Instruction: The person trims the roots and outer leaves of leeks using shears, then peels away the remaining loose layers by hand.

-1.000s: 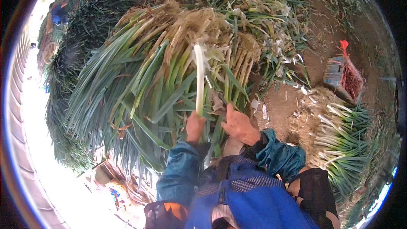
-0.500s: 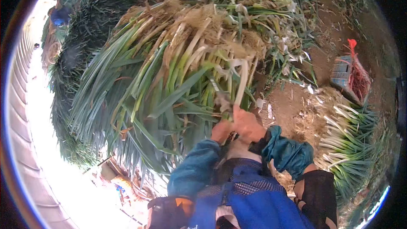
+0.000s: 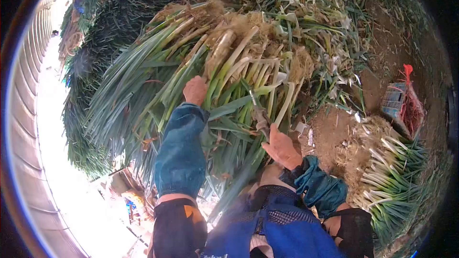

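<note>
A large heap of leeks [image 3: 143, 79], with pale stalks and tan roots, lies in front of me. My left hand [image 3: 195, 91] is on the heap, its fingers curled round the lower part of a thick leek [image 3: 221, 52] with dry outer skin. Further right, my right hand [image 3: 283, 149] is closed at the near end of a grey tool [image 3: 260, 117] with a slim silver tip. That tip points away from me over the stalks. A white leek stalk [image 3: 288, 101] runs close beside its fingertips.
At the right, cleaned leeks [image 3: 389, 172] lie in a row on the soil. Behind them stands a crate [image 3: 393, 96] with red netting. Leek trimmings [image 3: 320, 28] cover the ground at the back. A dark green bank of leeks [image 3: 119, 19] runs along the left.
My left hand has parted from my right and moved up and left onto the heap. My right hand stays near the tool. The view has shifted slightly.
</note>
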